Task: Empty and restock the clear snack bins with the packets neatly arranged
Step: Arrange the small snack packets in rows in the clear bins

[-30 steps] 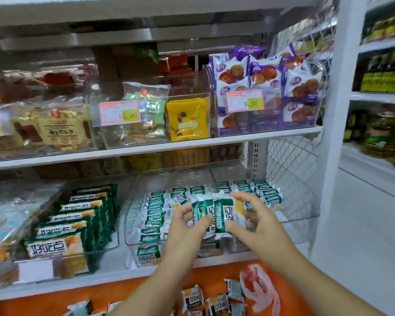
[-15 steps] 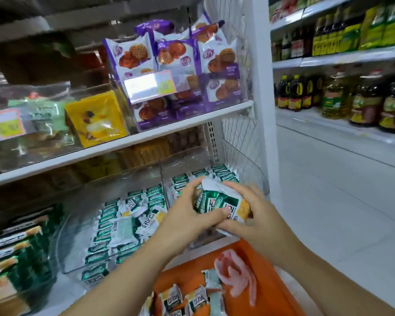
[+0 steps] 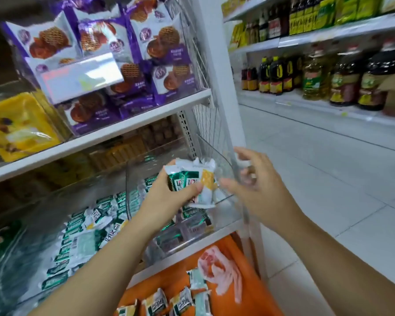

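My left hand [image 3: 167,197] grips a bunch of green-and-white packets [image 3: 192,179], print blurred, at the clear bin [image 3: 226,215]; my right hand [image 3: 258,185], fingers spread and smeared, holds nothing

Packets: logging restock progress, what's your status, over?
Left hand grips packet stack. Right hand open beside it. Stack at right clear bin, other packets lying inside.

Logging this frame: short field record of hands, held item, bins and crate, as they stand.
left hand: grips a bunch of green-and-white packets
right hand: open, blurred, beside the bunch, holding nothing
right clear bin: at the hands, few packets at its bottom
left clear bin: packets in rows, some loose on top
orange crate: below the shelf, loose packets inside
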The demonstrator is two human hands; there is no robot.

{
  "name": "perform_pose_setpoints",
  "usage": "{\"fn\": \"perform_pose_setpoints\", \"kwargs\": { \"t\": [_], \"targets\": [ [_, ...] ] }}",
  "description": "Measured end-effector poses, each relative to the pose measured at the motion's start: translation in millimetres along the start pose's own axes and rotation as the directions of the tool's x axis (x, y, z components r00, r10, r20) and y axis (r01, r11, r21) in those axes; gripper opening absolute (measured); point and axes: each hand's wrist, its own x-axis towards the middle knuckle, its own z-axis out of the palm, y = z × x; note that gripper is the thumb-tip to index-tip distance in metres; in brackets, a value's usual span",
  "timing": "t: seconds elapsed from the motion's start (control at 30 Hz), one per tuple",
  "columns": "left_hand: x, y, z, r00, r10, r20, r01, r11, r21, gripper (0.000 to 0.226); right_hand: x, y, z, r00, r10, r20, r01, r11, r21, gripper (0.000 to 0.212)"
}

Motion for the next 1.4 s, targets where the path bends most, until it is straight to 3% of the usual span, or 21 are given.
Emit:
{"fn": "perform_pose_setpoints", "kwargs": {
  "t": [0.1, 0.3, 0.43, 0.57, 0.63, 0.7, 0.83, 0.93, 1.0, 1.13, 1.27, 1.4],
  "targets": [
    [30, -9, 8, 0.992, -0.096, -0.083, 0.089, 0.992, -0.084, 0.048, 14, 21, -17, 0.985, 0.110, -0.132, -0.112, 0.994, -0.007, 0.052],
    [68, -28, 45, 0.985, -0.169, -0.030, 0.164, 0.980, -0.116, 0.039, 16, 47, -27, 0.955, 0.295, -0.008, -0.295, 0.955, 0.042, 0.052],
    [75, -48, 46, 0.978, -0.188, 0.086, 0.181, 0.980, 0.085, 0.043, 19, 50, -26, 0.944, 0.327, 0.050, -0.329, 0.944, 0.022, 0.052],
    [78, -52, 41, 0.966, -0.130, 0.222, 0.038, 0.925, 0.377, 0.056, 24, 51, -22, 0.934, 0.344, 0.097, -0.345, 0.939, -0.007, 0.052],
    [86, -54, 42, 0.953, -0.103, 0.284, -0.060, 0.856, 0.513, 0.080, 26, 52, -22, 0.929, 0.357, 0.100, -0.359, 0.933, -0.006, 0.052],
    [97, -57, 46, 0.930, -0.125, 0.345, -0.159, 0.710, 0.686, 0.095, 28, 53, -23, 0.924, 0.366, 0.114, -0.367, 0.930, -0.005, 0.052],
    [116, -68, 54, 0.862, -0.181, 0.473, -0.346, 0.471, 0.811, 0.095, 30, 55, -25, 0.914, 0.380, 0.145, -0.377, 0.925, -0.045, 0.054],
    [122, -74, 54, 0.886, -0.119, 0.449, -0.375, 0.386, 0.843, 0.095, 29, 57, -27, 0.907, 0.390, 0.160, -0.386, 0.921, -0.057, 0.055],
    [120, -75, 49, 0.914, -0.077, 0.398, -0.339, 0.392, 0.855, 0.098, 29, 59, -30, 0.905, 0.393, 0.161, -0.389, 0.919, -0.059, 0.053],
    [111, -72, 38, 0.932, -0.065, 0.357, -0.266, 0.548, 0.793, 0.096, 28, 62, -32, 0.901, 0.396, 0.178, -0.387, 0.918, -0.084, 0.050],
    [107, -73, 45, 0.919, -0.076, 0.388, -0.316, 0.450, 0.835, 0.082, 29, 62, -29, 0.899, 0.403, 0.171, -0.390, 0.915, -0.106, 0.049],
    [112, -76, 56, 0.935, -0.144, 0.325, -0.235, 0.437, 0.868, 0.082, 30, 61, -28, 0.895, 0.413, 0.170, -0.400, 0.911, -0.106, 0.049]
  ]
}}
